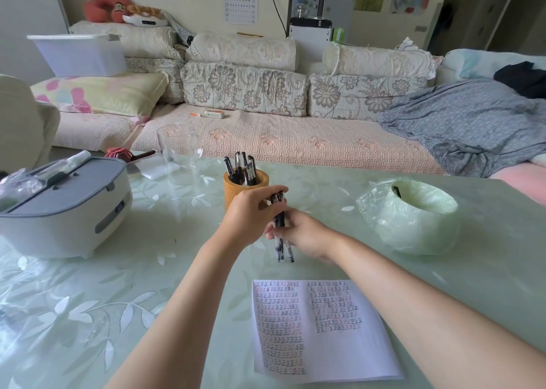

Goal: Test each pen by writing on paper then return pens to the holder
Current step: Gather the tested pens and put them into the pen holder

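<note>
Black pens point(280, 220) are gripped together by the left hand point(251, 214) and right hand point(307, 235), at six o'clock of the holder point(232, 188) and twelve o'clock of the paper point(319, 329).

The pale green leaf-patterned tabletop point(88, 314) is smooth and glossy, catching reflections. The orange-brown cylindrical pen holder point(233, 192) has a rough, matt, finely textured wall. The clear-barrelled black-gripped plastic pens point(280, 220) shine faintly. The white paper sheet point(354, 353) is matt. The translucent green plastic bag point(384, 220) is crinkled and shiny, the white-and-grey plastic box point(74, 211) is smooth, and the pink sofa cover point(295, 143) is quilted cloth.
</note>
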Motion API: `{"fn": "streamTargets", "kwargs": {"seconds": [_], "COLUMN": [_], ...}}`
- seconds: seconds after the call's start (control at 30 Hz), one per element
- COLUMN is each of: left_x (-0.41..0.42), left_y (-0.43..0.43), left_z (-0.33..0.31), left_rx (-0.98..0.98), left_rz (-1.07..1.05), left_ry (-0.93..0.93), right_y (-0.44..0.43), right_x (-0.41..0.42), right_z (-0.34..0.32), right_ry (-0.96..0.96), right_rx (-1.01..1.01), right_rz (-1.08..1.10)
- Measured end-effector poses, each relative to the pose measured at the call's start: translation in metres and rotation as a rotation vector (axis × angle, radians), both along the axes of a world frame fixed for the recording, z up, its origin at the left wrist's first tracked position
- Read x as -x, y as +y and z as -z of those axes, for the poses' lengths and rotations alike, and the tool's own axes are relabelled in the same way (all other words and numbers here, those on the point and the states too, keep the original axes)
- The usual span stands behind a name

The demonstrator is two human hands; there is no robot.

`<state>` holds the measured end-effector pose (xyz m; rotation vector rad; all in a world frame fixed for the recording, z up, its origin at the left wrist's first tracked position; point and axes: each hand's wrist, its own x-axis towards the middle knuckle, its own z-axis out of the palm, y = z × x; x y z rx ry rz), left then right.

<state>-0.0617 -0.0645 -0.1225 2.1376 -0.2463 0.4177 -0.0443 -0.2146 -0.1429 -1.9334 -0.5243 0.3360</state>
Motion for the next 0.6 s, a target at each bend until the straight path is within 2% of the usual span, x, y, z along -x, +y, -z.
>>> {"fn": "streamTargets", "kwargs": {"seconds": [0.23, 0.33, 0.43, 0.6], "left_x": [-0.004, -0.008, -0.015, -0.026], "left_y": [-0.002, 0.01, 0.027, 0.042], "left_z": [-0.001, -0.006, -0.002, 0.012], "left_rx": [0.008, 0.131, 0.16, 0.159], "left_rz": [-0.042, -0.161, -0.326, -0.39], "left_ry": [-0.118, -0.169, -0.21, -0.076], "right_y": [0.011, 0.01, 0.016, 0.04], "right_x": [0.0, -0.005, -0.018, -0.049], "right_z": [0.004, -0.001, -0.015, -0.06], "right_ry": [-0.069, -0.045, -0.114, -0.276], "right_rx": [-0.015, -0.126, -0.217, -0.343], "right_rz": [0.083, 0.177, 0.284, 0.434]}}
